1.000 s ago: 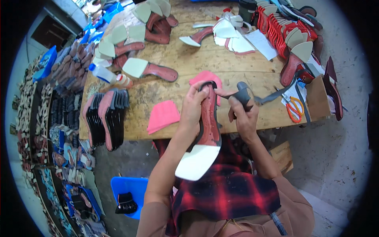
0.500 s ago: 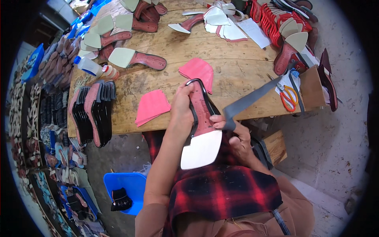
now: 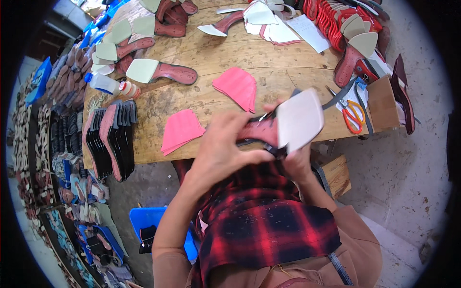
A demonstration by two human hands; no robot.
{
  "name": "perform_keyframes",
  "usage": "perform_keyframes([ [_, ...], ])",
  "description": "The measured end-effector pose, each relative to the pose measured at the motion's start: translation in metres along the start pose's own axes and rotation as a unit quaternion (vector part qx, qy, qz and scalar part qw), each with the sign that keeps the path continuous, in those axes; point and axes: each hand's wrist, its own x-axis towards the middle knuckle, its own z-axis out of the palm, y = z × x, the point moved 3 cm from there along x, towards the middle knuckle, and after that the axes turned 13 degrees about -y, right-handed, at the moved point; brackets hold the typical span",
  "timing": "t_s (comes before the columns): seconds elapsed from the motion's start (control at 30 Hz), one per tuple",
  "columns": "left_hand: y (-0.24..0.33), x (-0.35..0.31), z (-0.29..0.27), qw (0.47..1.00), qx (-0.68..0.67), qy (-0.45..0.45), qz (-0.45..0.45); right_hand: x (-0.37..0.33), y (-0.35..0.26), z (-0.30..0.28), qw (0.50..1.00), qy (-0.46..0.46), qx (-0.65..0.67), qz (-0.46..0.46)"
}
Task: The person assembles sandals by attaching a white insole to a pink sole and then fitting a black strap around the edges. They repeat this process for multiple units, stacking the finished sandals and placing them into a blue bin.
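By the table's (image 3: 281, 72) near edge, the left hand (image 3: 222, 141) and right hand (image 3: 298, 167) grasp a shoe sole (image 3: 301, 120); bare wood opens past pink sheets (image 3: 237, 86); scissors (image 3: 346, 103) and box (image 3: 382, 103) crowd the near right corner.

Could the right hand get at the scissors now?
Probably yes: though the right hand is partly hidden behind the insole, the orange-handled scissors lie uncovered to that hand's right.

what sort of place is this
Probably a shoemaking workshop: a red and white insole is held at the edge of a worn wooden table, a stack of black-edged sole pieces sits at its left end, and racks at far left are crowded with what look like shoe parts.
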Motion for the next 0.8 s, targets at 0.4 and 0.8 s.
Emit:
perform_keyframes([
  [0.4, 0.016, 0.012, 0.012, 0.978, -0.098, -0.177, 0.044, 0.014, -0.006, -0.048, 0.965, 0.151, 0.052, 0.210],
  [0.8, -0.016, 0.037, 0.029, 0.974, -0.153, -0.166, -0.033, 0.008, 0.035, -0.069, 0.977, 0.045, -0.155, 0.139],
])
